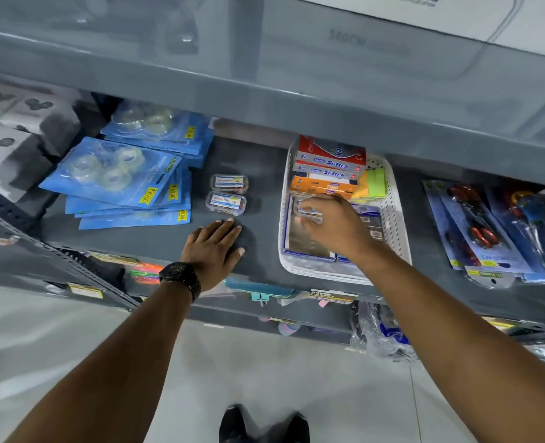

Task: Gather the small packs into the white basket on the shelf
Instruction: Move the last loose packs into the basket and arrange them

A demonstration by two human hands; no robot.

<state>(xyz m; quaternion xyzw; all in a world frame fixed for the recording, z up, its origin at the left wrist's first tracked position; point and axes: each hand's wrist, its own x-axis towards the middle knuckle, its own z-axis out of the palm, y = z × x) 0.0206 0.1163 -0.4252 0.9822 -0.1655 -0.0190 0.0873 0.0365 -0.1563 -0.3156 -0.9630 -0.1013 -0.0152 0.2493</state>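
Two small clear packs lie side by side on the grey shelf, the far pack and the near pack. My left hand rests flat on the shelf just in front of them, fingers apart, holding nothing. To the right stands the white basket. My right hand is inside it, fingers closed on a third small clear pack above flat packets lying in the basket. The hand hides part of that pack.
The basket also holds red and orange boxes and green and orange sticky notes. Blue tape packs are stacked at left, scissors packs at right. An upper shelf edge overhangs.
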